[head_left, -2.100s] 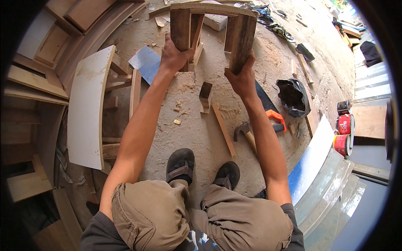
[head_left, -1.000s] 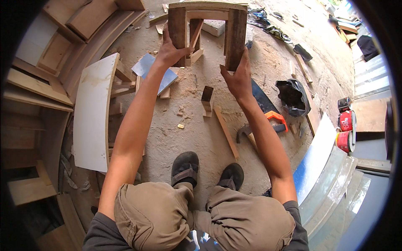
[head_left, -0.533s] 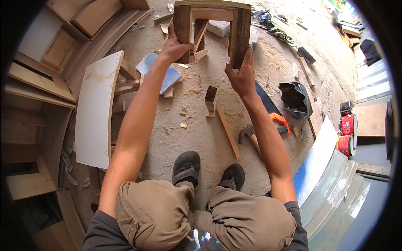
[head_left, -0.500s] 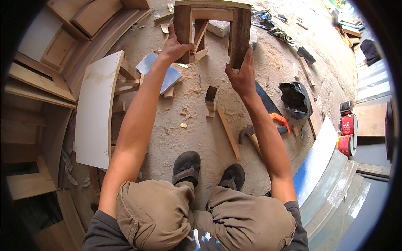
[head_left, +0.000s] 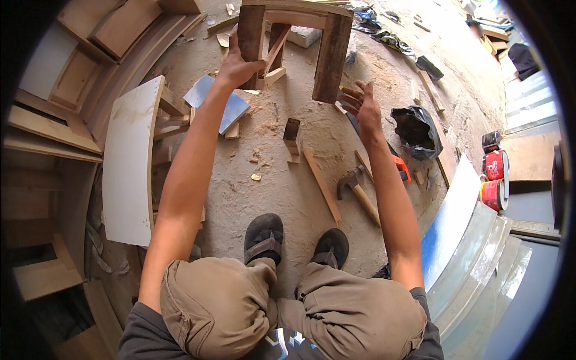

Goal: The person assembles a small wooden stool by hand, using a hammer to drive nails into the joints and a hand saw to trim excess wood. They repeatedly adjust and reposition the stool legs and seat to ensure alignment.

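Gripping a small wooden frame (head_left: 295, 18) by one side only, out ahead of the sandalled feet (head_left: 264, 237), at the upper edge of the view. Wrapping the left hand (head_left: 240, 67) around its left leg (head_left: 250, 36), thumb laid across. Spreading the right hand (head_left: 366, 111), fingers apart, just beside the near end of the right leg (head_left: 332, 57); hard to tell whether touching. Likely, with just one leg gripped, to twist or sag to the right. Might also loosen at the joints under that lopsided load, or knock over the wood block (head_left: 293, 138) if dropped nearer. Pointing its leg ends back toward the body, with the top board (head_left: 294, 7) farthest away. Running that board left to right and both legs near to far; difficult, given the foreshortening, to call either the long axis. Farther out, showing a hammer (head_left: 359, 195), an orange-handled saw (head_left: 403, 169) partly behind the right forearm (head_left: 393, 204), and a black bag (head_left: 415, 132).
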Demonstrator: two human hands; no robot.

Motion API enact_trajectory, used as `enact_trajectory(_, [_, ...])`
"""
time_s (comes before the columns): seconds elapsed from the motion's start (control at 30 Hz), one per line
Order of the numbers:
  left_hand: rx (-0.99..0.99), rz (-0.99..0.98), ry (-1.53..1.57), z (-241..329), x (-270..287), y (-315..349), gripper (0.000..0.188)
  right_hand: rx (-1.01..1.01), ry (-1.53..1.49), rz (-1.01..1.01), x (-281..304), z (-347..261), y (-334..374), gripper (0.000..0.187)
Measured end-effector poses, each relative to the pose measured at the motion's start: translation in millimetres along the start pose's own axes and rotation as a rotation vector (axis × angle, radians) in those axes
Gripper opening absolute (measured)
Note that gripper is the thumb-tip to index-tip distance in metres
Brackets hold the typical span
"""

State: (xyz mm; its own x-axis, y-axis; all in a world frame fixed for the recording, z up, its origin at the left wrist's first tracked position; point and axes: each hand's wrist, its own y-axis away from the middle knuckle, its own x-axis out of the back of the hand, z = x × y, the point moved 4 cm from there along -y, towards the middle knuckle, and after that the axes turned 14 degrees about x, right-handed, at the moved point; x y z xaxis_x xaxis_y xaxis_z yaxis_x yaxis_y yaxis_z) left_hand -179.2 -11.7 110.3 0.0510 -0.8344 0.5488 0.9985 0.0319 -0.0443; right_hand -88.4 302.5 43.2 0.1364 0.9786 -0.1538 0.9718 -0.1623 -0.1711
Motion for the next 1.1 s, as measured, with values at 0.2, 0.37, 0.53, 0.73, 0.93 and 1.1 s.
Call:
enact_trajectory(0.2, [-0.021,0.016,-0.016,-12,1,-7,0.117,0.009,-0.079,-0.117,-16,3,-1,0.07])
enact_trajectory(0.37, [0.125,-0.053,0.071,-2,-1,4,0.105,0.223,0.19,-0.164,-39,-14,2,0.052])
enact_trajectory(0.53, [0.205,-0.156,0.386,-40,8,-8,0.084,0.188,0.092,-0.236,-36,-14,-6,0.056])
enact_trajectory(0.73, [0.375,-0.209,0.452,-31,-21,25,0.093,0.119,-0.138,-0.157,-25,-6,-3,0.052])
enact_trajectory(0.93, [0.405,-0.027,0.304,-39,-21,25,0.09,0.071,-0.025,-0.153,-29,-4,-3,0.048])
enact_trajectory(1.1, [0.288,0.036,0.237,-41,-17,22,0.079,0.108,0.029,-0.187,-27,-8,-4,0.051])
